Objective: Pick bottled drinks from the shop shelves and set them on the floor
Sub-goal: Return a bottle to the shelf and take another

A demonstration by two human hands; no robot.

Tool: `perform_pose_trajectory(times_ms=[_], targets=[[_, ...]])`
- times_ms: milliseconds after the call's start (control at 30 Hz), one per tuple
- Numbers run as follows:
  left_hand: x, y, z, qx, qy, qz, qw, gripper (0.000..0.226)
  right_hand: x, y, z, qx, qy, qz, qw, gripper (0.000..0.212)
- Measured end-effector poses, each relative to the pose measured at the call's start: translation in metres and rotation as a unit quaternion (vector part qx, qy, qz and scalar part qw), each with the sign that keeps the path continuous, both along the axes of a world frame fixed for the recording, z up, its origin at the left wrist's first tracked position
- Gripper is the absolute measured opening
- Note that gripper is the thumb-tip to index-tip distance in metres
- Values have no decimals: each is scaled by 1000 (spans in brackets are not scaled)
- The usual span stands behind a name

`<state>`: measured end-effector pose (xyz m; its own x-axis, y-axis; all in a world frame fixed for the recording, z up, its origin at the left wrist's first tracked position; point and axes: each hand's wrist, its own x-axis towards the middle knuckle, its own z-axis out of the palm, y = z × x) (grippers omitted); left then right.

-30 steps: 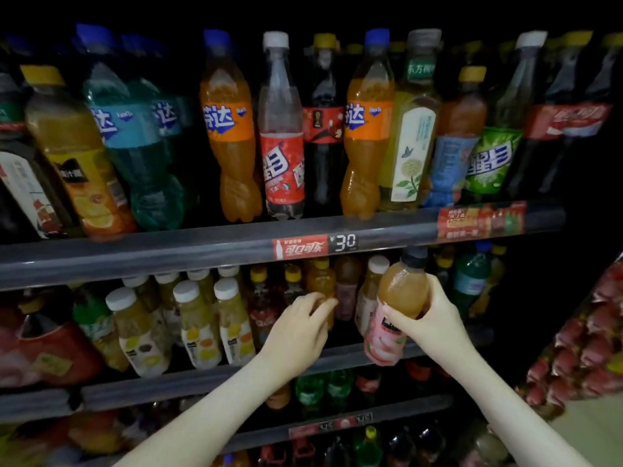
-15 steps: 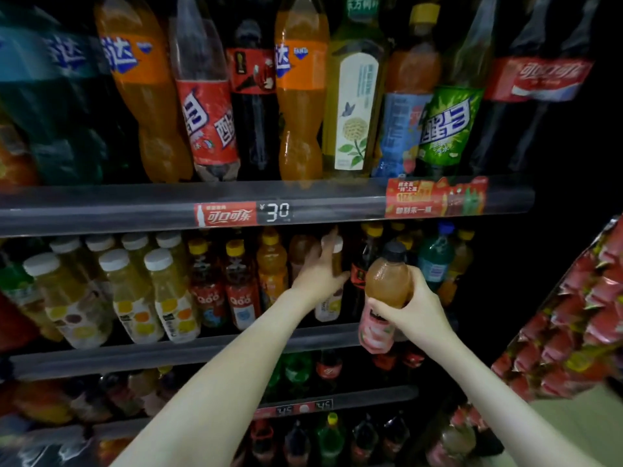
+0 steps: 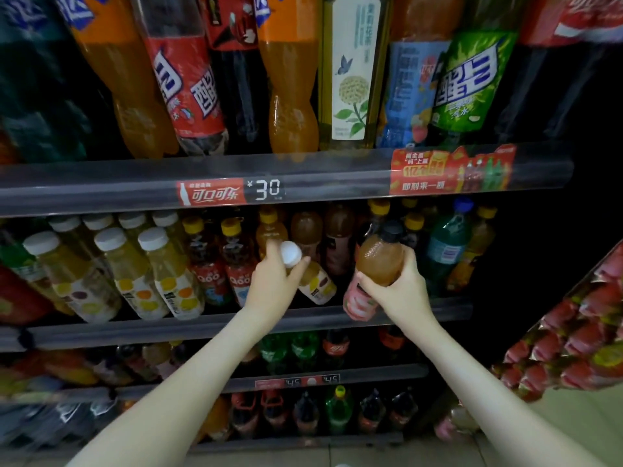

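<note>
My left hand (image 3: 274,284) grips a small white-capped juice bottle (image 3: 317,284) just under its cap, tilted toward me at the front of the middle shelf (image 3: 209,326). My right hand (image 3: 403,288) holds a black-capped brown tea bottle with a pink label (image 3: 377,264) in front of the same shelf, to the right of the left hand. Rows of more white-capped juice bottles (image 3: 161,264) and yellow-capped red-label bottles (image 3: 205,261) stand on that shelf to the left.
Large soda and tea bottles fill the top shelf (image 3: 303,183) above, which carries a price strip. Lower shelves (image 3: 337,379) hold dark and green bottles. A rack of red snack packs (image 3: 580,332) juts in at the right. Pale floor (image 3: 573,429) shows at the bottom right.
My left hand reached into the middle shelf, closed on the white-capped juice bottle and tipped it outward. My right hand kept hold of the tea bottle. The view dropped lower and closer.
</note>
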<state>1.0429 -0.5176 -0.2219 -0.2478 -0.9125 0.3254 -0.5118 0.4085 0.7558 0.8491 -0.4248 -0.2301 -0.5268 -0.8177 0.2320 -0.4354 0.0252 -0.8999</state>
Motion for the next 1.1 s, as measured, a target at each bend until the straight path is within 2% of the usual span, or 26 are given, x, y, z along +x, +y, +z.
perform_pose_trajectory(times_ms=[333, 533, 633, 733, 833, 967, 1033, 1100], targets=[[57, 20, 40, -6, 78, 38, 996, 35, 44, -34, -19, -34, -43, 33, 998, 67], [79, 23, 40, 33, 98, 43, 994, 36, 54, -59, -18, 16, 0, 54, 998, 75], [90, 26, 33, 55, 116, 45, 991, 33, 61, -66, -13, 22, 43, 22, 999, 81], [102, 29, 30, 69, 123, 40, 989, 30, 71, -64, -4, 1, 108, -14, 994, 89], [114, 30, 27, 70, 120, 41, 989, 32, 85, -54, 8, -35, 127, -14, 991, 91], [131, 28, 25, 93, 96, 15, 991, 36, 121, -34, 13, -41, 193, 75, 977, 90], [143, 28, 29, 97, 72, -10, 993, 38, 146, -28, 13, -14, 179, 201, 963, 94], [160, 30, 31, 88, 39, -31, 995, 38, 177, -28, 13, 72, 109, 363, 922, 97]])
